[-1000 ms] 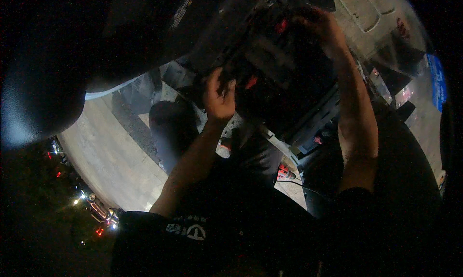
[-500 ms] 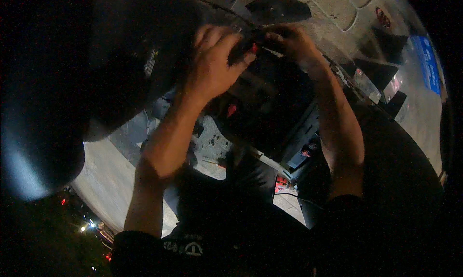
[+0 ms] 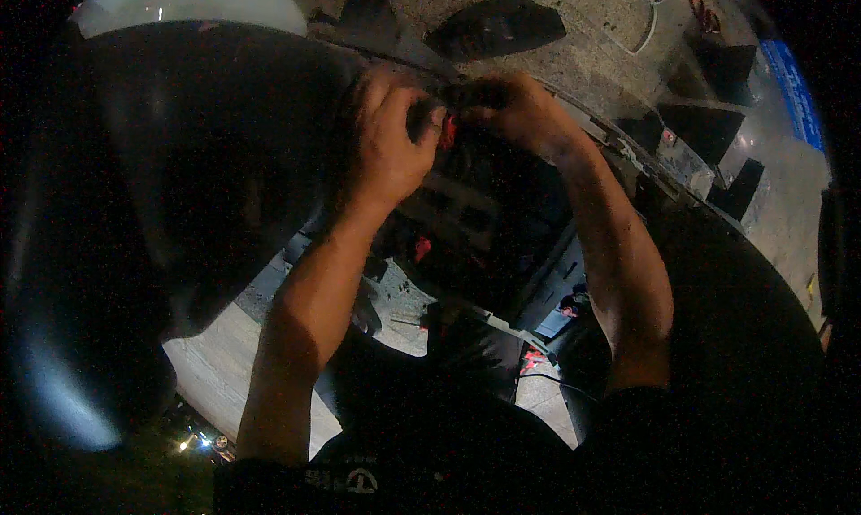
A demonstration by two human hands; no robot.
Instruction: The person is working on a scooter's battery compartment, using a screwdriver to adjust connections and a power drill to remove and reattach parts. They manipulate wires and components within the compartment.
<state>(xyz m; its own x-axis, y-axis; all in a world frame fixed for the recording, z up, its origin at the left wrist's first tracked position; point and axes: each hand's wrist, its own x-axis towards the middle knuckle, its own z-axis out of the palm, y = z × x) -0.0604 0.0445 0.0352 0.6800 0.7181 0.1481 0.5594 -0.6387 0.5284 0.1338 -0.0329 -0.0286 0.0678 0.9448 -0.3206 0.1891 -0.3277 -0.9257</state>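
Both my hands reach to the top middle, over a dark assembly whose details are mostly lost in shadow. My left hand has its fingers curled over a dark edge, with a small red piece right at the thumb tip. What its fingers grip is too dark to name. Close by on the right, my right hand has thumb and fingers drawn together around something dark I cannot make out. Lower in the assembly a second small red piece shows.
A large dark curved panel fills the left side. Dark flat pieces lie on the ground beyond my hands. At right are black angular blocks and a blue sign. A pale rail and a thin cable are near my body.
The view has shifted, showing more of the curved panel at the upper left. Both hands stay close together at the dark assembly, and their fingers have moved slightly around the red piece.
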